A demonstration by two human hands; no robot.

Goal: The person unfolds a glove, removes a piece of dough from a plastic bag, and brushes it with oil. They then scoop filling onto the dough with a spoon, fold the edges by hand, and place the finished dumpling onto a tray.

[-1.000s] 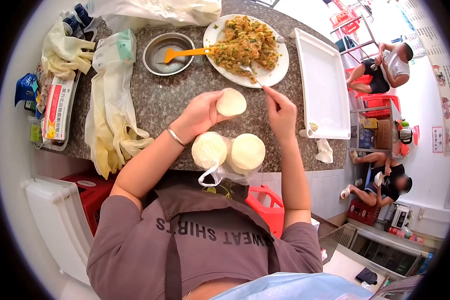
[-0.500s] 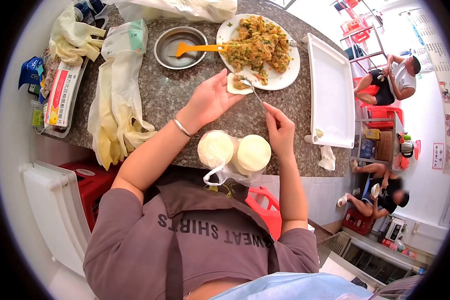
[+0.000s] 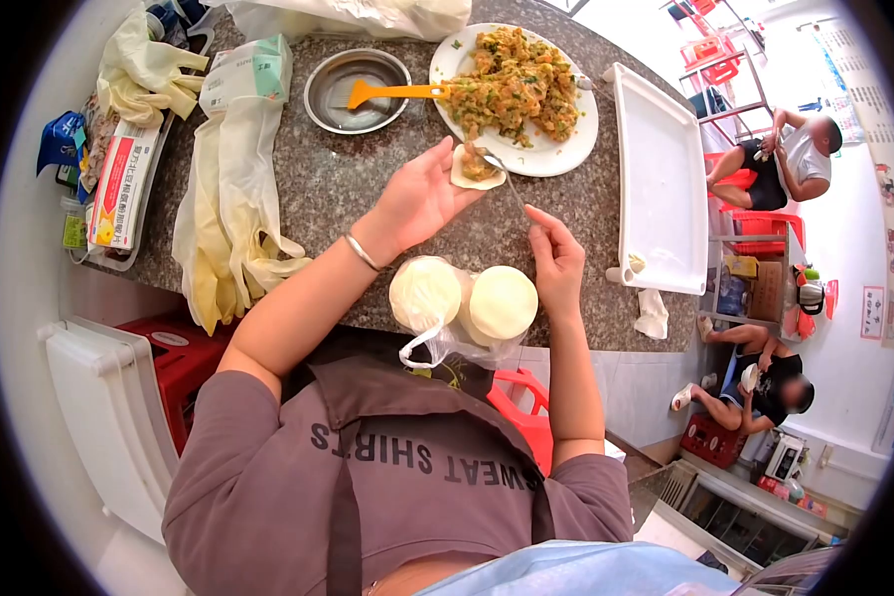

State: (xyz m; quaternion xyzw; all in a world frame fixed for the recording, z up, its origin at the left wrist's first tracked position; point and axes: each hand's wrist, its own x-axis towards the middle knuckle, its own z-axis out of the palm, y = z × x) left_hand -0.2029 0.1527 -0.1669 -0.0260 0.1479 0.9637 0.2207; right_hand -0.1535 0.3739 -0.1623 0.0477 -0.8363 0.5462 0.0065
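We are seeing the left hand (image 3: 422, 199) with its palm turned up and its fingers partly open, and on the fingers it is supporting a round, pale wrapper (image 3: 484, 183) near the edge of the plate (image 3: 556, 161). On this wrapper a small portion of filling (image 3: 473, 163) is lying, and the head of a metal spoon (image 3: 510, 185) is touching it. The right hand (image 3: 556, 250) is closing thumb and fingers around the end of the spoon handle. The white plate is carrying a large, orange-brown mound of mixture (image 3: 526, 84) with green bits, and an orange spatula (image 3: 397, 91) is reaching from it across a metal bowl (image 3: 360, 119). Between our forearms, near the front edge of the speckled worktop (image 3: 338, 214), two stacks of similar pale rounds (image 3: 504, 303) are standing side by side in a clear plastic bag (image 3: 422, 345). On the right, a white tray (image 3: 661, 179) is lying just beside the plate, and a crumpled tissue (image 3: 651, 314) is resting below its near corner. On the left, we are noticing pale yellow gloves (image 3: 223, 273) lying well apart from the plate.
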